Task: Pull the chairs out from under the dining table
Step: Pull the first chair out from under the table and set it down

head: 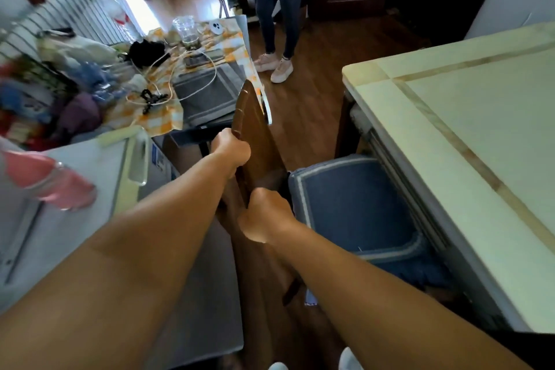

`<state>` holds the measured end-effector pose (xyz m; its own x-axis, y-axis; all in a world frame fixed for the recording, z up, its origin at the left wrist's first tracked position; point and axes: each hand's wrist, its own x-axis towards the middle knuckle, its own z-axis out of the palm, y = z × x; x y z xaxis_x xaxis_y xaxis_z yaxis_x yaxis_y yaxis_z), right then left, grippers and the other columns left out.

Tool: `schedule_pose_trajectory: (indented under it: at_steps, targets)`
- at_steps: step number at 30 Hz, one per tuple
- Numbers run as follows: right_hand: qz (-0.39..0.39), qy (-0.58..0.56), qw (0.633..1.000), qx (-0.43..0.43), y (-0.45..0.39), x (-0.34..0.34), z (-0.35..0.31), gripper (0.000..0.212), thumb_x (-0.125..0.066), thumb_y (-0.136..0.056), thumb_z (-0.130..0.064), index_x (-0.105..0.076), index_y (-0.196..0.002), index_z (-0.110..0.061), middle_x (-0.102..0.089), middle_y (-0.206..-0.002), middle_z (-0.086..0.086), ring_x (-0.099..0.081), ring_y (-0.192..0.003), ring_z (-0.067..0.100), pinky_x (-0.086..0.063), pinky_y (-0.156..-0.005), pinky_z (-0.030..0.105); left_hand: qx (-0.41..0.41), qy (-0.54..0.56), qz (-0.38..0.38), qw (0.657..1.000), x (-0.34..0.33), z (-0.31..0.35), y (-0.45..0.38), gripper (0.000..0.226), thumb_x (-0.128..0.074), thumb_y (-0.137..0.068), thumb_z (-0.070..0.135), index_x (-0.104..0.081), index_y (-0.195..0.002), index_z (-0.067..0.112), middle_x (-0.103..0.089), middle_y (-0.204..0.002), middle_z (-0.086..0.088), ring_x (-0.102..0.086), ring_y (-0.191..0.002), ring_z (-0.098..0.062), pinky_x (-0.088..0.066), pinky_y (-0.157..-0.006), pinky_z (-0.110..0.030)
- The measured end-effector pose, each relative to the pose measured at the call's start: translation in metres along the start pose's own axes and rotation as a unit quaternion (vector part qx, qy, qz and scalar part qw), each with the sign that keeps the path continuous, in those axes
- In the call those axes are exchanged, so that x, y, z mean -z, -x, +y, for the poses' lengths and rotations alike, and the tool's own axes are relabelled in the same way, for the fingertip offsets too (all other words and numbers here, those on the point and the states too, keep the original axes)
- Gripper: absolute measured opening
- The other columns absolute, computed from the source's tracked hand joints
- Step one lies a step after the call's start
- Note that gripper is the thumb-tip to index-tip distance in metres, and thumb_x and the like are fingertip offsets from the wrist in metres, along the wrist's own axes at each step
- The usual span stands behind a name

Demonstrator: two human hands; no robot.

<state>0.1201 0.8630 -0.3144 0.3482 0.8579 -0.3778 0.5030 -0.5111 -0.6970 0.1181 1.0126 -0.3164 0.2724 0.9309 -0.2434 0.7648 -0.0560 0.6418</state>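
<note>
A dark brown wooden chair (253,129) with a blue seat cushion (354,204) stands at the left edge of the cream dining table (468,117). The cushion shows mostly outside the table edge; its right side lies under the tabletop. My left hand (231,149) grips the top rail of the chair back, further from me. My right hand (264,213) is closed on the same rail closer to me. The chair legs are hidden behind my arms.
To the left, a cluttered surface with an orange checked cloth (156,117) carries a glass jar (186,28), cables and bags. A grey appliance (75,189) sits near left. Another person (280,9) in jeans stands ahead on the wooden floor (312,93).
</note>
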Motion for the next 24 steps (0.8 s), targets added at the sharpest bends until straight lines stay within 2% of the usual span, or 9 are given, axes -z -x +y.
schedule_pose_trajectory:
  at_steps: [2,4,6,10,14,19,24]
  targets:
    - [-0.003,-0.015,1.0,0.008,-0.003,-0.014,-0.011,0.011,-0.056,-0.087,-0.023,-0.057,-0.081,-0.013,-0.057,-0.073,0.003,-0.054,-0.063,0.02,-0.036,-0.047,0.027,0.009,0.011,0.001,1.0,0.012,-0.013,-0.003,0.027,-0.051,-0.083,0.004,-0.056,-0.107,0.016,-0.058,-0.085,-0.005,-0.054,-0.072,-0.02,-0.04,-0.052,-0.027]
    - [-0.012,-0.021,1.0,0.012,-0.005,-0.026,-0.022,0.011,-0.056,-0.087,-0.024,-0.06,-0.089,-0.014,-0.061,-0.078,0.004,-0.054,-0.064,0.019,-0.039,-0.048,0.028,0.026,0.022,0.006,0.999,0.026,-0.029,-0.006,0.031,-0.052,-0.083,0.005,-0.055,-0.112,0.016,-0.056,-0.085,-0.004,-0.051,-0.068,-0.017,-0.036,-0.05,-0.025]
    - [-0.024,-0.015,0.999,0.018,-0.007,-0.037,-0.032,0.009,-0.057,-0.085,-0.024,-0.058,-0.087,-0.015,-0.06,-0.08,0.004,-0.055,-0.068,0.02,-0.042,-0.052,0.029,0.039,0.019,0.016,0.999,0.041,-0.043,-0.007,0.032,-0.052,-0.083,0.006,-0.055,-0.113,0.016,-0.057,-0.091,-0.005,-0.05,-0.069,-0.016,-0.036,-0.052,-0.026]
    - [-0.049,-0.008,0.998,0.039,-0.009,-0.056,-0.051,0.021,-0.06,-0.083,-0.028,-0.045,-0.07,-0.022,-0.053,-0.075,0.001,-0.059,-0.078,0.024,-0.046,-0.059,0.032,0.066,0.018,0.036,0.997,0.065,-0.066,-0.005,0.037,-0.052,-0.082,0.006,-0.055,-0.118,0.015,-0.062,-0.11,-0.012,-0.059,-0.096,-0.028,-0.053,-0.079,-0.039]
    - [-0.063,0.002,0.996,0.067,-0.01,-0.074,-0.065,0.023,-0.062,-0.081,-0.032,-0.045,-0.069,-0.021,-0.052,-0.075,0.001,-0.058,-0.08,0.026,-0.044,-0.063,0.033,0.083,0.014,0.05,0.995,0.083,-0.086,-0.004,0.041,-0.052,-0.084,0.005,-0.053,-0.123,0.015,-0.061,-0.112,-0.013,-0.058,-0.099,-0.029,-0.05,-0.076,-0.036]
    - [-0.056,0.005,0.995,0.078,-0.013,-0.091,-0.072,0.028,-0.062,-0.081,-0.034,-0.043,-0.064,-0.024,-0.05,-0.069,-0.002,-0.049,-0.062,0.016,-0.035,-0.048,0.027,0.085,0.006,0.063,0.994,0.093,-0.1,-0.003,0.035,-0.051,-0.084,0.006,-0.055,-0.119,0.014,-0.06,-0.105,-0.01,-0.054,-0.092,-0.026,-0.044,-0.07,-0.033]
    - [-0.051,-0.003,0.996,0.069,-0.015,-0.093,-0.07,0.026,-0.062,-0.079,-0.037,-0.046,-0.065,-0.022,-0.052,-0.069,-0.001,-0.049,-0.06,0.015,-0.034,-0.046,0.028,0.084,-0.01,0.065,0.994,0.094,-0.095,0.004,0.036,-0.048,-0.084,0.004,-0.054,-0.119,0.011,-0.061,-0.11,-0.014,-0.056,-0.094,-0.029,-0.046,-0.072,-0.034]
